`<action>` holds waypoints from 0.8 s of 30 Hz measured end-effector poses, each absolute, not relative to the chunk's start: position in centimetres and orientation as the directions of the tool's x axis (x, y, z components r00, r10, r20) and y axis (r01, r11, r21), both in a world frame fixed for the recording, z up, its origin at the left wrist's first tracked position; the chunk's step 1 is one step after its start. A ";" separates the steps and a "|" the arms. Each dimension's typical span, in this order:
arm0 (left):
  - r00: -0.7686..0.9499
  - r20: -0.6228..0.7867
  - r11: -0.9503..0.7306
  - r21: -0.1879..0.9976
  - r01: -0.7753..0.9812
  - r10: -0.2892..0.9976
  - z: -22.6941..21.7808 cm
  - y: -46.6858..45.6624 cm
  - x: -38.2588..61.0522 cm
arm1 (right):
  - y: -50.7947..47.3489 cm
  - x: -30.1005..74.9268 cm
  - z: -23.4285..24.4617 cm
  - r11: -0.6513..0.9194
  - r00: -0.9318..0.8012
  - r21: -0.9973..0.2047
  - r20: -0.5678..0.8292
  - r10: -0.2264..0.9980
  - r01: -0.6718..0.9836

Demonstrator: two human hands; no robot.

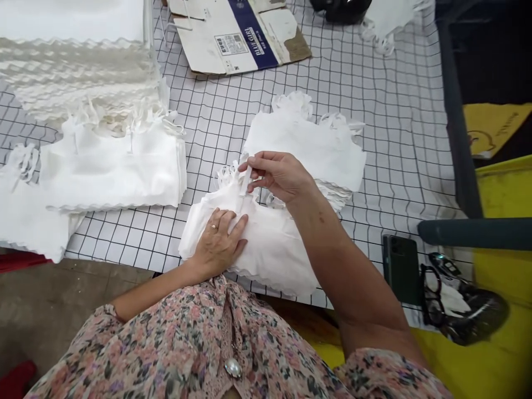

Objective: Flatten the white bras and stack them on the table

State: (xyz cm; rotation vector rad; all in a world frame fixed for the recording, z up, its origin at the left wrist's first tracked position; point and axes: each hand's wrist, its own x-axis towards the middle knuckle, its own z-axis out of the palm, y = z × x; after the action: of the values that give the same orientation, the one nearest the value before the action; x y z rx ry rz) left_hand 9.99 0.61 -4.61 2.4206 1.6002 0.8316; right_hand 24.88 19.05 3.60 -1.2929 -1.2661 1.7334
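While garments (276,246) crowd, cardboard (203,39) lies beyond

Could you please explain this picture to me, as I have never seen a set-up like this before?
No machine is at work here: this single view comes from a camera worn on the head, looking forward and down at the wearer's work. The bare left hand rests on a pile of white garments, while the bare right hand pinches a white strap. Around them on the checked cloth lie more white piles, a piece of carton and, towards the right, a phone and glasses.
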 end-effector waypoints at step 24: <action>0.346 0.374 -0.456 0.261 0.851 0.861 -3.3 1.9 8.2 | 18.9 36.4 5.9 -0.067 0.113 -0.989 -0.053 0.992 0.130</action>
State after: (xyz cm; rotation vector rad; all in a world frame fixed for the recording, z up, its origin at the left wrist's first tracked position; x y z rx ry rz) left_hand 8.23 1.89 -3.33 2.5603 1.6279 0.7314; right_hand 36.38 18.85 5.85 -1.4021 -1.1951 1.1046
